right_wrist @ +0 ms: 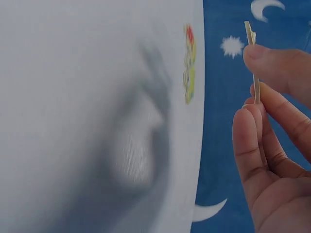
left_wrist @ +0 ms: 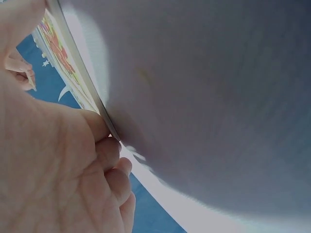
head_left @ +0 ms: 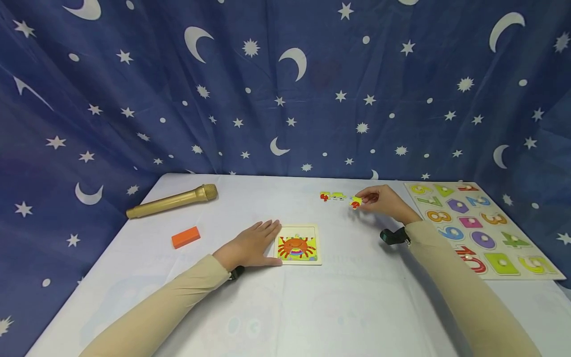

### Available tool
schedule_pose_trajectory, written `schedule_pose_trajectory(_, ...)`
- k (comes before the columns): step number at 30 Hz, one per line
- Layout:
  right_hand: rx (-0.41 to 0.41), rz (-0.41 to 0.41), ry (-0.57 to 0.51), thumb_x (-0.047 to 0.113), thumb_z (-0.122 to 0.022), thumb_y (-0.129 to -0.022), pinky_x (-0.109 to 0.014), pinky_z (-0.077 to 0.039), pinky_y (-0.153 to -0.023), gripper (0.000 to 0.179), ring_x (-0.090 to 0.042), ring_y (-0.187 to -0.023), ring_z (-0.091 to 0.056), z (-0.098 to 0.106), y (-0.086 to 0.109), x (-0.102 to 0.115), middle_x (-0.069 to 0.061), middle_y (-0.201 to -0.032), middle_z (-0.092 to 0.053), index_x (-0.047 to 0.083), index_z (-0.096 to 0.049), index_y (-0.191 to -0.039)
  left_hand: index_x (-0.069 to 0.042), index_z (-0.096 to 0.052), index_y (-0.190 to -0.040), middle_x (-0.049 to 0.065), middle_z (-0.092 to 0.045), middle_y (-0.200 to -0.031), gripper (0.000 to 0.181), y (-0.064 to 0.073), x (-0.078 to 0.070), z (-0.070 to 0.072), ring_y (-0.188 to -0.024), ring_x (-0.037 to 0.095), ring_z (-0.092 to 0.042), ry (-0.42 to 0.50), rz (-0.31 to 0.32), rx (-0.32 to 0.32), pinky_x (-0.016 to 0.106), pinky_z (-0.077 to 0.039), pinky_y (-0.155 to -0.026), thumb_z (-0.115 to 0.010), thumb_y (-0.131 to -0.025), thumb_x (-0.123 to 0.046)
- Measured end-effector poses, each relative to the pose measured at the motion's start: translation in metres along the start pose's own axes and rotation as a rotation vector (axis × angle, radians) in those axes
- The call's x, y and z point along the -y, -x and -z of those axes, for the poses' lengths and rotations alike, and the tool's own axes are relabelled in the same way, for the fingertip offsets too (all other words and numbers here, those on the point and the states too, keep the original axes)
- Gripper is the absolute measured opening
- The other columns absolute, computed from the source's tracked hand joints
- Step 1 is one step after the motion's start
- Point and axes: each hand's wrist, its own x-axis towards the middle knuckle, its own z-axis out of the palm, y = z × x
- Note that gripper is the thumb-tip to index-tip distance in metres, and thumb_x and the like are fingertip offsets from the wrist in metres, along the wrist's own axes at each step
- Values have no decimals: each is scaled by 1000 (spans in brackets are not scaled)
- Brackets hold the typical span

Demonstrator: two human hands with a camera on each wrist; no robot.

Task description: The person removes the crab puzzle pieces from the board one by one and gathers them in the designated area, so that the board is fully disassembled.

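Observation:
On the white table lies a square puzzle board [head_left: 298, 263] with an orange crab picture on yellow and a pale strip along its top. My left hand [head_left: 252, 246] rests at the board's left side, fingers extended and the thumb at the lower left corner. The left wrist view shows fingers touching the edge of the board [left_wrist: 73, 53]. Farther right, my right hand [head_left: 380, 201] pinches a small yellow and red puzzle piece [head_left: 355, 202] between thumb and fingers, above the table. The right wrist view shows the piece [right_wrist: 256, 87] edge-on. Two more pieces, one red and yellow [head_left: 324, 197], one mostly yellow [head_left: 338, 196], lie to its left.
A gold microphone [head_left: 174, 201] lies at the back left, and an orange block [head_left: 185, 237] in front of it. A number and shape board [head_left: 486, 230] covers the table's right side. Behind the table hangs a blue curtain [head_left: 250, 99] with moons and stars.

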Motion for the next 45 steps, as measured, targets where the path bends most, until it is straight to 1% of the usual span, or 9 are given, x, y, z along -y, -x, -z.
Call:
schedule_pose_trajectory(4,-11,-19,-15,8,-72,-81,-17,-48,-72,35,-11,-81,-57,4,-11,-8,-13,-97,-65,1,-65,-114,-6,-17,-151,8,-16,-159,94,1,0,1,-146,24,-17,1,9,0,39,-15,-121,-45,-85,-69)
schedule_pose_trajectory(7,-18,-62,-18,5,-70,-82,-15,-48,-70,35,-14,-84,-57,5,-20,-15,-15,-99,-65,0,-64,-116,-7,-17,-151,8,-16,-159,95,1,-1,1,-146,24,-17,0,12,1,39,-15,-121,-45,-85,-69)
schedule_pose_trajectory(11,-39,-125,-1,4,-71,-81,-13,-46,-68,36,-17,-85,-55,0,-34,-26,-13,-98,-65,-1,-64,-116,-7,-17,-151,8,-15,-159,95,0,-1,0,-146,24,-17,1,7,0,39,-15,-121,-45,-85,-69)
schedule_pose_trajectory(16,-56,-174,4,4,-73,-79,-16,-45,-70,37,-16,-82,-53,-8,-46,-35,-8,-92,-64,0,-65,-115,-8,-16,-151,7,-14,-159,95,-1,-1,-1,-147,23,-16,-4,11,1,37,-15,-121,-44,-85,-70)
schedule_pose_trajectory(20,-57,-204,21,4,-73,-78,-20,-44,-73,38,-19,-85,-53,-11,-52,-37,-10,-95,-64,0,-65,-115,-8,-16,-151,7,-15,-159,95,-1,-1,-2,-146,22,-17,-6,8,-3,37,-16,-121,-44,-85,-70)
schedule_pose_trajectory(27,-61,-235,34,1,-72,-78,-24,-44,-77,39,-22,-88,-52,-13,-57,-32,-14,-100,-62,-2,-64,-115,-8,-17,-151,7,-15,-159,95,0,0,-2,-146,22,-17,-4,10,-8,37,-15,-121,-44,-85,-70)
schedule_pose_trajectory(32,-46,-233,31,0,-71,-78,-25,-43,-76,39,-21,-87,-51,-13,-58,-30,-13,-99,-61,-3,-63,-116,-8,-17,-151,7,-15,-159,95,0,0,-2,-146,22,-17,4,11,-10,37,-16,-121,-44,-85,-70)
schedule_pose_trajectory(38,-18,-237,37,1,-70,-80,-24,-44,-77,39,-22,-89,-50,-13,-57,-28,-16,-105,-62,-3,-63,-118,-8,-17,-151,7,-15,-159,95,0,-1,-2,-146,22,-17,7,16,-6,37,-15,-121,-45,-85,-70)
schedule_pose_trajectory(45,-13,-243,22,0,-69,-81,-23,-43,-76,40,-22,-90,-50,-13,-57,-26,-18,-108,-61,-3,-61,-120,-8,-17,-151,7,-15,-159,95,1,-1,-1,-146,22,-17,1,14,-5,37,-15,-121,-45,-85,-70)
